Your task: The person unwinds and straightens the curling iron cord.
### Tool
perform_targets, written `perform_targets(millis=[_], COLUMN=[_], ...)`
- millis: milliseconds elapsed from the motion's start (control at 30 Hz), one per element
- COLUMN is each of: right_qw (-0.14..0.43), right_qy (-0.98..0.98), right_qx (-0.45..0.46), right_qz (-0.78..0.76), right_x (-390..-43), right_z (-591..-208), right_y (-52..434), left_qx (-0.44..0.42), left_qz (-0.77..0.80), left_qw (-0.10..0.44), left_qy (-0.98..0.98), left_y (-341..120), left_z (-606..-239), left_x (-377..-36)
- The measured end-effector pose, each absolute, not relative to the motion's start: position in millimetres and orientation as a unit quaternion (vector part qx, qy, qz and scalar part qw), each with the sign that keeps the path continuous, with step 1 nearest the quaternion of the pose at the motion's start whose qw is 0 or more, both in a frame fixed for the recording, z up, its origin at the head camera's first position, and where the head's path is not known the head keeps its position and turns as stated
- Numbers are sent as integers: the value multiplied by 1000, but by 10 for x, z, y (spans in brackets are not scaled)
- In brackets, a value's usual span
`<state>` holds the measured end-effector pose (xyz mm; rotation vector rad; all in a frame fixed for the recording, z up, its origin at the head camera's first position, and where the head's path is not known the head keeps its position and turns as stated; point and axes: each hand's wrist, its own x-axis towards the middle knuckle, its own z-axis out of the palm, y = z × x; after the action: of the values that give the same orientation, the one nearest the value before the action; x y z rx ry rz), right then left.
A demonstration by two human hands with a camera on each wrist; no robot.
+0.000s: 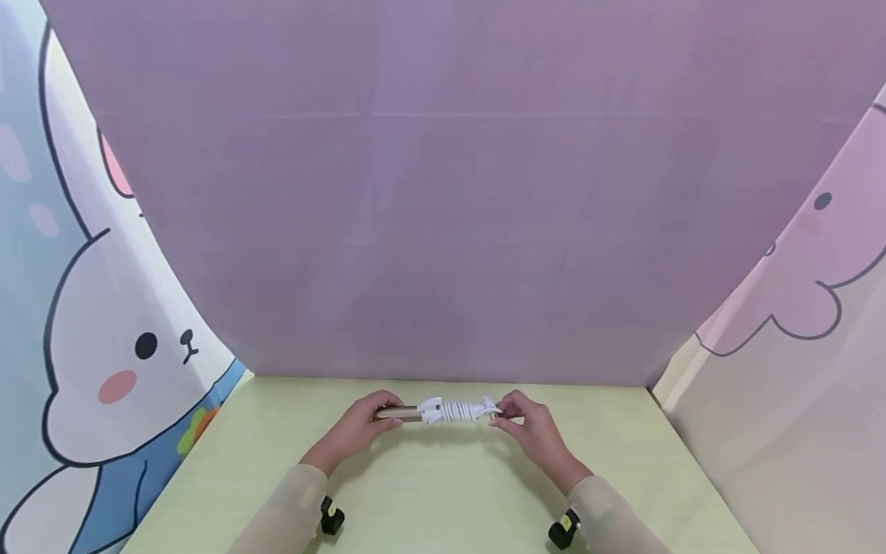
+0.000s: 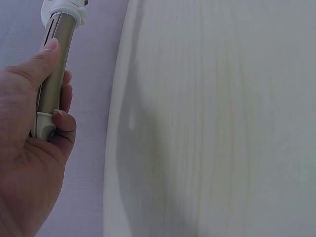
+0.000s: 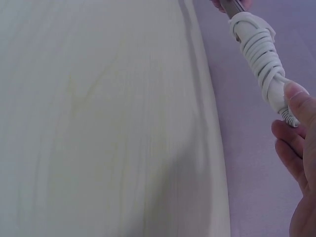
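A curling iron [image 1: 408,414] with a gold barrel and white handle is held level above the table between both hands. Its white cord [image 3: 260,57] is wound in several turns around the handle. My left hand [image 1: 361,423] grips the barrel [image 2: 54,91] near its white tip [image 2: 43,126], thumb along one side and fingers wrapped round the other. At the opposite end, my right hand [image 1: 536,432] pinches the cord near the handle's end; in the right wrist view the thumb [image 3: 296,96] lies on it beside the ribbed cord sleeve [image 3: 289,117].
The pale yellow table [image 1: 443,492] runs back to a purple cloth wall [image 1: 450,231]. Cartoon-printed curtains stand at the left [image 1: 104,323] and right [image 1: 796,385]. Each wrist carries a small black camera, one on the left [image 1: 332,518] and one on the right [image 1: 564,531].
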<state>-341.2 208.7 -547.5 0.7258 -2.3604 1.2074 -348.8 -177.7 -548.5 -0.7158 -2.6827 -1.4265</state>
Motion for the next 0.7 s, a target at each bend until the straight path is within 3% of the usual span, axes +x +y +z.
perform_targets(millis=[333, 700], right_qw=[234, 191], right_qy=[-834, -837], right_qx=[290, 322], right_qz=[406, 400], right_x=[-3435, -3444], right_z=[-5445, -5427], right_y=[2066, 2039], left_qx=[-228, -229], left_qz=[-455, -454], left_qw=[13, 10], left_qy=[-861, -861], left_y=[-1786, -1825], left_z=[-5493, -5530], left_x=[-3499, -3504])
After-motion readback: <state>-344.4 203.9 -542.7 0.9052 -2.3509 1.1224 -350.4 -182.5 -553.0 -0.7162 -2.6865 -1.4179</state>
